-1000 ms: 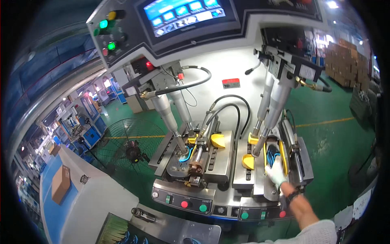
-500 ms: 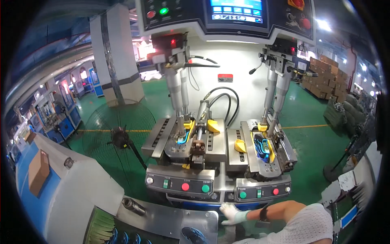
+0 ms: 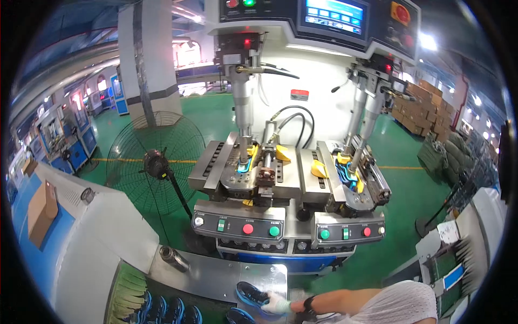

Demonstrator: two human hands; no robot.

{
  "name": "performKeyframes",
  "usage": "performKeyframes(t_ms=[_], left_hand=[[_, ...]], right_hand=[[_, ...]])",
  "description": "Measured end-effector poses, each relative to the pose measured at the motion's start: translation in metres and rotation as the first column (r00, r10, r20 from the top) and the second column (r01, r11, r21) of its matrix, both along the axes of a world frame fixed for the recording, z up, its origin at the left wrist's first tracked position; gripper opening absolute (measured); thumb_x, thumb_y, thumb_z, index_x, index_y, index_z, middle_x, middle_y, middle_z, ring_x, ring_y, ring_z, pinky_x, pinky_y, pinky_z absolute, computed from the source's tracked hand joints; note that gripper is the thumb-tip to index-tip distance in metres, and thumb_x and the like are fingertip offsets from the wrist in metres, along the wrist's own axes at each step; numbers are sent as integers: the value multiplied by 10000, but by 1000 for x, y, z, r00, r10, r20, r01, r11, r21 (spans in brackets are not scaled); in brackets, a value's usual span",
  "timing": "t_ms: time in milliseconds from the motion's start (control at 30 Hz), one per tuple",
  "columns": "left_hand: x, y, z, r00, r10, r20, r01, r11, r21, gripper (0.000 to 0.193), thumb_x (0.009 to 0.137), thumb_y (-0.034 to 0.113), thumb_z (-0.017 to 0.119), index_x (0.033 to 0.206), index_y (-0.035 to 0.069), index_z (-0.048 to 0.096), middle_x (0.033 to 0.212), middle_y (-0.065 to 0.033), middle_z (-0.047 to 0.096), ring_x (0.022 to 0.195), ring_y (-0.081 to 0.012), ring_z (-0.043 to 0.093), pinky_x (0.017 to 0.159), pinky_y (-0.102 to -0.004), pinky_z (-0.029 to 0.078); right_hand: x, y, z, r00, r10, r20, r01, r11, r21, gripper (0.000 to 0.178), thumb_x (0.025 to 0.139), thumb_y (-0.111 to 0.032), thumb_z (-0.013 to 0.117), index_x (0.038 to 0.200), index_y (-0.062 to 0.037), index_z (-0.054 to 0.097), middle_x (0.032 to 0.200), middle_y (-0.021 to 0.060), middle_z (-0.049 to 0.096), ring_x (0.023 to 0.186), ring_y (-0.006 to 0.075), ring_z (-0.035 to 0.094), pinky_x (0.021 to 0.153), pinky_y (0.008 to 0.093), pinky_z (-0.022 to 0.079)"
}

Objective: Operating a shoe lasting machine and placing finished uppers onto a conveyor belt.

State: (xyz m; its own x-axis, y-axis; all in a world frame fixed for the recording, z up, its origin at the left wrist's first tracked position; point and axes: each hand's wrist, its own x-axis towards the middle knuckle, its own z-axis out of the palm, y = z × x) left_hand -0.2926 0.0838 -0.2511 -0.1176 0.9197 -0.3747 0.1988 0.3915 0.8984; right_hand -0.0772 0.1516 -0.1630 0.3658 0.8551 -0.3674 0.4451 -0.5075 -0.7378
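Note:
My right hand point(image 3: 276, 303), in a white glove, reaches in from the lower right. Its fingers close on the near right end of a dark shoe point(image 3: 251, 293) with blue trim, which rests on a metal plate point(image 3: 208, 278). Just below lies another dark blue-trimmed shoe point(image 3: 239, 316), partly cut off by the lower edge. My left hand is out of view. Beyond the plate, a two-station press machine point(image 3: 299, 186) holds a blue-and-black shoe point(image 3: 346, 174) at its right station. A bright blue piece point(image 3: 244, 166) sits under the left station's ram.
Several dark blue-trimmed shoes point(image 3: 175, 311) stand beside green bristle-like strips point(image 3: 125, 294) at lower left. A metal cylinder point(image 3: 174, 258) lies on the plate. Button panels point(image 3: 239, 219) front the press. A floor fan point(image 3: 156, 163) stands left; stacked cartons point(image 3: 423, 108) are at back right.
My right hand has moved left and down from beside the plate to the shoe, and its fingers now grip it. The view has tilted down, bringing a second shoe into sight.

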Motion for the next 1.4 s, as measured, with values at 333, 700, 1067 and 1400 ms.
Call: performKeyframes(t_ms=[333,700,1067,1400], left_hand=[[79,61,143,797,-550,250,547,833,88,315,796,139,791,1021,-30,650,888,-122,679,718,-212,662,605,-383,536],[331,-95,270,-41,-998,-47,965,-52,257,278,782,200,808,684,-5,648,648,-29,631,525,-124,540,513,-313,439],[528,-414,352,-643,-764,-42,564,-511,648,668,797,126,802,1365,-40,492,1134,-159,694,1000,-225,672,902,-342,522],[641,-630,290,-598,-744,-300,489,-635,598,790,876,301,712,1502,-12,346,1446,-244,507,1282,-393,539,1055,-415,451]], right_hand=[[69,-142,179,775,-527,-349,551,834,-34,585,724,-341,892,1119,11,643,948,63,721,775,131,630,742,304,538],[116,-401,217,131,-652,-747,935,-169,311,396,773,-38,802,1127,6,629,944,30,696,795,89,634,690,261,522],[105,-687,252,-546,-810,-212,501,-519,693,598,775,-160,805,1293,12,561,1115,89,693,984,174,648,898,320,510],[208,-879,234,-702,-594,392,712,-569,412,785,728,-340,761,1311,110,489,1225,318,623,1143,402,627,992,417,485]])
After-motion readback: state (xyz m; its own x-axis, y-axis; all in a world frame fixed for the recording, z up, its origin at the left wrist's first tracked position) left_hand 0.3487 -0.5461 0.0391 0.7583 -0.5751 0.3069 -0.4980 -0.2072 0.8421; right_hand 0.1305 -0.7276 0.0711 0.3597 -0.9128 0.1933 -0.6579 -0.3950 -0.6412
